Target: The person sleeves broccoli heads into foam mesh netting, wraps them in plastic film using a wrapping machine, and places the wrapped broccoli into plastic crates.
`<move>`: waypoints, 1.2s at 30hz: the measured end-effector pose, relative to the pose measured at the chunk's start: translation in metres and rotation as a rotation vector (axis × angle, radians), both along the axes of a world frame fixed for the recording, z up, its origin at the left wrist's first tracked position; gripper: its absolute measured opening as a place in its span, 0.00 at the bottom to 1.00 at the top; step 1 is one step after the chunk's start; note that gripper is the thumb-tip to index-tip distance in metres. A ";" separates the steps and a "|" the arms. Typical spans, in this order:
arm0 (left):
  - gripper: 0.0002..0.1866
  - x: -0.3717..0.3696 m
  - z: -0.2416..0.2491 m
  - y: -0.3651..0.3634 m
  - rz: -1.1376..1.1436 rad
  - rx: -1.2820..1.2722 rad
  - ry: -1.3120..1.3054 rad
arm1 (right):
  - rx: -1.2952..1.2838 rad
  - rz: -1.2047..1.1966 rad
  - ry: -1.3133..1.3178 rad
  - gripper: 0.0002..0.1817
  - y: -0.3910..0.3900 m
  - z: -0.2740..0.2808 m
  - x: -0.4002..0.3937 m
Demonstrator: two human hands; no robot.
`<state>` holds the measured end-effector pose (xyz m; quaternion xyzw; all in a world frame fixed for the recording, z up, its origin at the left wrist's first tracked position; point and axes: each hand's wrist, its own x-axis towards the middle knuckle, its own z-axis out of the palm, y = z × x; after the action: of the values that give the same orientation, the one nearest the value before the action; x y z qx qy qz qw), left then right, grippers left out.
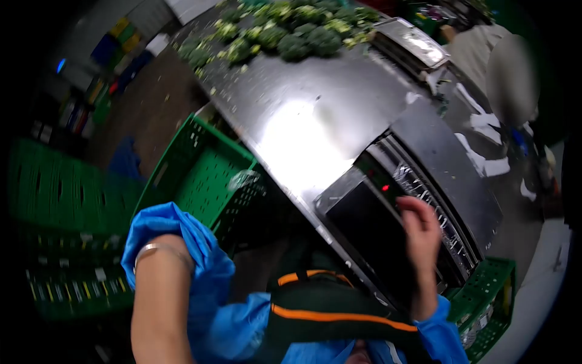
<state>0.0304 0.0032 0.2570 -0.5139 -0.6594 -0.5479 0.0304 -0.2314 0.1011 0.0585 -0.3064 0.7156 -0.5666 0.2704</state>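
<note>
My right hand (421, 233) is over the wrapping machine (370, 227), between its flat black plate and the film slot. Its fingers are loosely bent and slightly blurred, and I see nothing held in them. A small red light (385, 188) glows just left of the fingertips. Crumpled clear film (409, 182) lies along the slot beside the hand. My left forearm (160, 303), with a metal bracelet (160, 247) and a bunched blue sleeve (203, 261), bends back toward the bottom edge. The left hand itself is outside the picture.
Several broccoli heads (294, 45) and leaf scraps cover the far end of the steel table (254, 91). A green crate (182, 176) stands left of the table, another green crate (485, 285) at lower right. A person (476, 54) is across the table, near a metal tray (412, 42).
</note>
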 end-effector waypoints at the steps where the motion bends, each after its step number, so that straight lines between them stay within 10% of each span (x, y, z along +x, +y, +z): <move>1: 0.05 0.000 -0.008 -0.016 0.050 -0.025 -0.070 | -0.090 0.173 -0.076 0.11 -0.024 -0.004 0.034; 3: 0.15 0.006 -0.049 -0.075 -0.275 -0.242 -0.195 | -0.183 0.588 0.061 0.13 -0.050 0.005 0.091; 5: 0.17 0.019 -0.090 -0.132 0.208 0.223 -0.474 | -0.444 1.055 0.313 0.11 -0.072 0.029 0.099; 7: 0.20 0.062 -0.145 -0.164 1.606 -0.144 -0.650 | -0.353 1.148 0.383 0.08 -0.076 0.067 0.075; 9: 0.19 0.086 -0.223 -0.203 2.211 -0.941 -0.477 | -0.052 1.478 0.548 0.16 -0.077 0.118 0.030; 10: 0.20 0.092 -0.243 -0.216 2.148 -1.041 -0.466 | 0.018 1.463 0.567 0.16 -0.083 0.132 0.017; 13: 0.33 0.084 -0.311 -0.226 1.909 -0.305 -0.844 | 0.125 1.300 0.616 0.18 -0.088 0.171 -0.007; 16: 0.41 0.066 -0.351 -0.221 1.811 -0.568 -0.924 | 0.096 0.981 0.624 0.20 -0.087 0.200 -0.007; 22: 0.10 0.077 -0.374 -0.219 2.038 -0.392 -0.635 | 0.078 0.342 0.453 0.23 -0.104 0.200 -0.077; 29: 0.05 0.025 -0.291 -0.162 1.719 -0.003 -1.165 | 0.799 0.086 0.386 0.31 -0.113 -0.002 -0.392; 34: 0.13 -0.075 -0.256 -0.202 1.998 -0.226 -0.815 | 1.428 0.317 0.611 0.53 -0.099 -0.141 -0.459; 36: 0.22 -0.133 -0.284 -0.238 1.841 -0.244 -0.718 | 1.482 0.523 0.475 0.37 -0.086 -0.160 -0.473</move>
<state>-0.1023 -0.2343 -0.0267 0.3946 -0.8229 -0.3622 0.1894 -0.7048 0.0146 -0.1012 -0.3170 0.8477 0.2143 0.3674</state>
